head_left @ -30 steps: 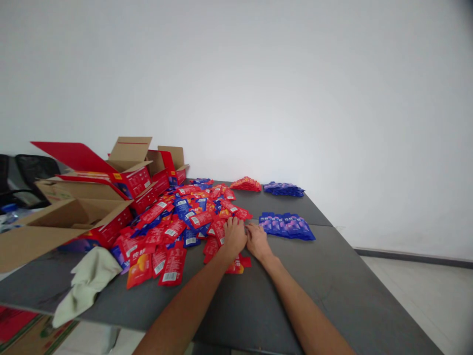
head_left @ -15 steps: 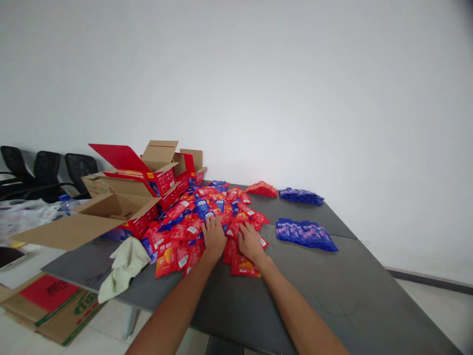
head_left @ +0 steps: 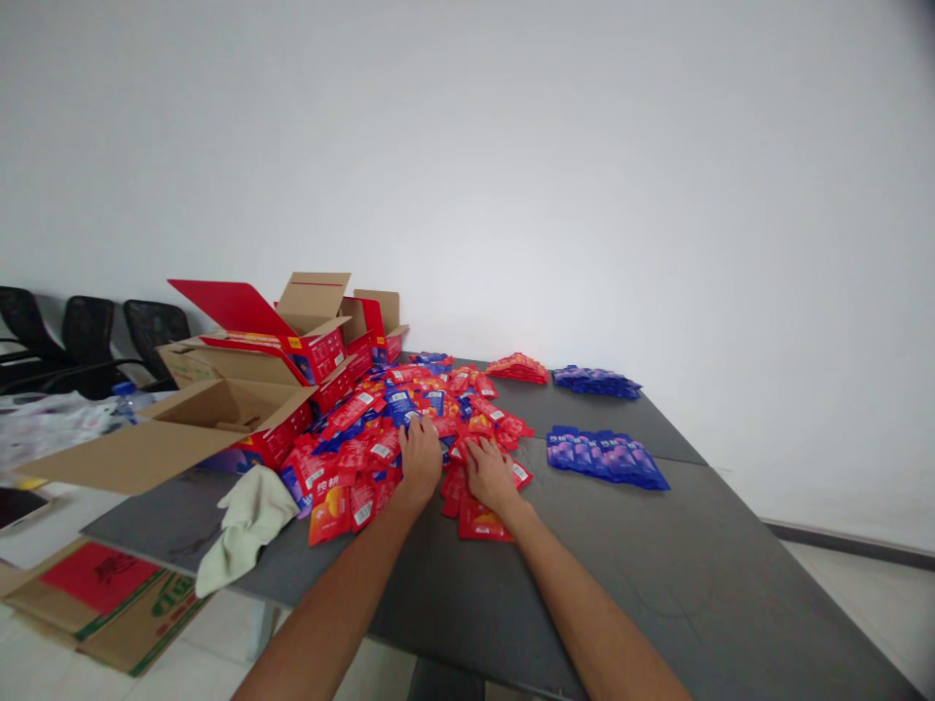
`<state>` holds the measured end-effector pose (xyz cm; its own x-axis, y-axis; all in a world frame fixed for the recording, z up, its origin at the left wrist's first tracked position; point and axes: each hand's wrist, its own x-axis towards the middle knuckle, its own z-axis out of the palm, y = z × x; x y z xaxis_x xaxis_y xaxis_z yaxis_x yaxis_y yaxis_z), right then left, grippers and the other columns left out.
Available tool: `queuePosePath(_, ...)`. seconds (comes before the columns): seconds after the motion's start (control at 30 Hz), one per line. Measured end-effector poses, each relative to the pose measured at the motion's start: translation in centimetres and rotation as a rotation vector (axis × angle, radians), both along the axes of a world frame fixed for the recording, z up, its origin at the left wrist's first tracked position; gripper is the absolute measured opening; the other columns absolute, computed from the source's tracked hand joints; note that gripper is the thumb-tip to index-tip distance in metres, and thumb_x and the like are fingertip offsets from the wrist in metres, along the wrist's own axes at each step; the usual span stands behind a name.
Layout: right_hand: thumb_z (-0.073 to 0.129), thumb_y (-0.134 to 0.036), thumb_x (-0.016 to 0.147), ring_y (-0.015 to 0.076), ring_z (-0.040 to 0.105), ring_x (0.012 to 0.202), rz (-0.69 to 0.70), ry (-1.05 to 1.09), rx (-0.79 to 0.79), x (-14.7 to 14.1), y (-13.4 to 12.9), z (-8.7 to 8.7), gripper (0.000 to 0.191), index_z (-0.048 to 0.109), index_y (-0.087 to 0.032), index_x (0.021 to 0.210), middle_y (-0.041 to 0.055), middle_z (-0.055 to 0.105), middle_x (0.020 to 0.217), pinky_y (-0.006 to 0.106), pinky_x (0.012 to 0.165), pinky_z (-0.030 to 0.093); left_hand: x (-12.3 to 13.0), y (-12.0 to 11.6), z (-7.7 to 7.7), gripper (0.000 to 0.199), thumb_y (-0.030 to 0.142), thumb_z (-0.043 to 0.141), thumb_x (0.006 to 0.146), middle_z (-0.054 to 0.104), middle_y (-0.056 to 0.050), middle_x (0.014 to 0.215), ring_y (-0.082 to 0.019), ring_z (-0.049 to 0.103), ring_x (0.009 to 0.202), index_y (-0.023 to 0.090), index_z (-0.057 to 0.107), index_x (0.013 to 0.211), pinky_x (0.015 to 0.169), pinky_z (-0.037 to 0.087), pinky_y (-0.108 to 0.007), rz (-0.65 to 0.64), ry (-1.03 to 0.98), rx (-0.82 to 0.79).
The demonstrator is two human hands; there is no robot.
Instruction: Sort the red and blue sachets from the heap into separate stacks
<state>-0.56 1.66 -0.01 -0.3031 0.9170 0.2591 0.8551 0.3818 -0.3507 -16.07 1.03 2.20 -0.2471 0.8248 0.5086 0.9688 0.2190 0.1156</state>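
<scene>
While L hand (head_left: pixel 422 456) is reaching into the mixed pile of red & blue pouches (head_left: pixel 365 450), R hand (head_left: pixel 489 472) is resting on red pouches at the pile's R side, w/ a red pouch (head_left: pixel 480 524) lying just below it. Vs 1 sec ago, the hands are sitting farther apart, no longer bunched near the blue row (head_left: pixel 606 458), & the view is taking in more chairs (head_left: pixel 153 331) and the flat carton (head_left: pixel 109 594) on the floor. Vs the last frame, both are hardly shifting. Fingers are curving loosely on both; can't tell if either is gripping a pouch, since fingertips are blending into the pile. Red stack (head_left: pixel 517 368) & blue stack (head_left: pixel 597 382) are lying at the far side of the table (head_left: pixel 620 574). Open boxes (head_left: pixel 248 404) are overlapping, so their insides are partly hidden; forearms are running off the bottom edge, small pouch print is blurring.
</scene>
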Motion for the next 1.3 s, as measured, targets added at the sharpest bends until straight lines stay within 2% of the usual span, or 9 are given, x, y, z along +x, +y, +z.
queuePosePath(0.27, 0.035, -0.033, 0.099, 0.0252, 0.035, 0.135, 0.015, 0.003, -0.003, 0.2, -0.3, 0.4, 0.04, 0.052, -0.028, 0.135, 0.0088, 0.047, 0.145, 0.044, 0.106, 0.028, -0.6, 0.4, 0.7, 0.038, 0.013, 0.039, 0.09, 0.059, -0.017, 0.128, -0.027, 0.049, 0.124, 0.013, 0.061, 0.121, 0.111, 0.032, -0.043, -0.079, 0.008, -0.084)
queuePosePath(0.43, 0.036, -0.031, 0.099, 0.0256, 0.035, 0.136, 0.012, 0.013, 0.006, 0.3, -0.4, 0.2, 0.041, 0.052, -0.028, 0.136, 0.0086, 0.047, 0.145, 0.045, 0.108, 0.027, -0.9, 0.5, 0.3, 0.039, 0.017, 0.055, 0.082, 0.043, -0.013, 0.15, -0.029, 0.033, 0.141, 0.021, 0.064, 0.119, 0.116, 0.022, -0.05, -0.121, -0.018, -0.13)
queuePosePath(0.53, 0.036, -0.032, 0.098, 0.0265, 0.035, 0.136, 0.015, 0.011, 0.007, 0.3, -0.4, 0.1, 0.042, 0.051, -0.029, 0.137, 0.0084, 0.046, 0.146, 0.046, 0.107, 0.027, -1.0, 0.7, 0.1, 0.049, 0.022, 0.063, 0.078, 0.032, -0.011, 0.157, -0.033, 0.024, 0.146, 0.027, 0.061, 0.127, 0.114, 0.022, -0.056, -0.115, -0.039, -0.199)
queuePosePath(0.6, 0.036, -0.033, 0.098, 0.0268, 0.035, 0.136, 0.018, 0.009, 0.004, 0.3, -0.4, 0.1, 0.042, 0.051, -0.029, 0.137, 0.0082, 0.046, 0.146, 0.046, 0.107, 0.027, -1.1, 0.9, 0.1, 0.056, 0.022, 0.064, 0.077, 0.03, -0.011, 0.159, -0.033, 0.024, 0.146, 0.029, 0.058, 0.132, 0.113, 0.023, -0.057, -0.112, -0.049, -0.25)
queuePosePath(0.7, 0.035, -0.033, 0.099, 0.027, 0.035, 0.136, 0.017, 0.011, -0.001, 0.3, -0.4, 0.2, 0.042, 0.051, -0.03, 0.137, 0.008, 0.046, 0.146, 0.046, 0.107, 0.027, -1.3, 1.0, 0.3, 0.049, 0.017, 0.055, 0.083, 0.035, -0.01, 0.156, -0.031, 0.032, 0.142, 0.031, 0.06, 0.13, 0.111, 0.027, -0.054, -0.104, -0.046, -0.25)
queuePosePath(0.9, 0.034, -0.036, 0.1, 0.0277, 0.036, 0.135, 0.029, 0.038, -0.007, 0.2, -0.9, 0.7, 0.04, 0.054, -0.03, 0.134, 0.0071, 0.051, 0.142, 0.047, 0.106, 0.028, -1.3, 0.5, 2.1, 0.038, 0.014, 0.04, 0.09, 0.061, -0.011, 0.128, -0.028, 0.052, 0.12, 0.026, 0.068, 0.114, 0.106, 0.031, -0.049, -0.139, -0.05, -0.16)
queuePosePath(1.07, 0.035, -0.035, 0.101, 0.0252, 0.045, 0.128, 0.037, 0.122, 0.01, 0.3, -1.2, 1.4, 0.037, 0.059, -0.026, 0.127, 0.0074, 0.059, 0.133, 0.041, 0.105, 0.031, -0.1, 0.5, 4.3, 0.033, 0.014, 0.036, 0.093, 0.066, -0.011, 0.112, -0.026, 0.056, 0.11, 0.02, 0.065, 0.11, 0.098, 0.037, -0.042, -0.189, -0.106, -0.037)
queuePosePath(1.17, 0.035, -0.034, 0.1, 0.0232, 0.051, 0.123, 0.014, 0.214, 0.033, 0.9, -1.1, 2.1, 0.037, 0.06, -0.022, 0.125, 0.0088, 0.062, 0.128, 0.035, 0.101, 0.036, 1.0, 1.1, 4.9, 0.029, 0.017, 0.037, 0.094, 0.068, -0.01, 0.106, -0.022, 0.06, 0.102, 0.018, 0.063, 0.107, 0.09, 0.042, -0.033, -0.285, -0.28, 0.012)
queuePosePath(1.3, 0.035, -0.037, 0.099, 0.019, 0.062, 0.101, 0.061, 0.435, 0.006, 2.6, -0.7, 2.6, 0.036, 0.066, -0.021, 0.11, 0.0065, 0.07, 0.108, 0.028, 0.09, 0.043, 2.9, 2.4, 3.8, 0.017, 0.024, 0.047, 0.089, 0.065, -0.002, 0.078, -0.015, 0.058, 0.075, 0.018, 0.061, 0.082, 0.07, 0.042, -0.025, -0.403, -0.624, 0.061)
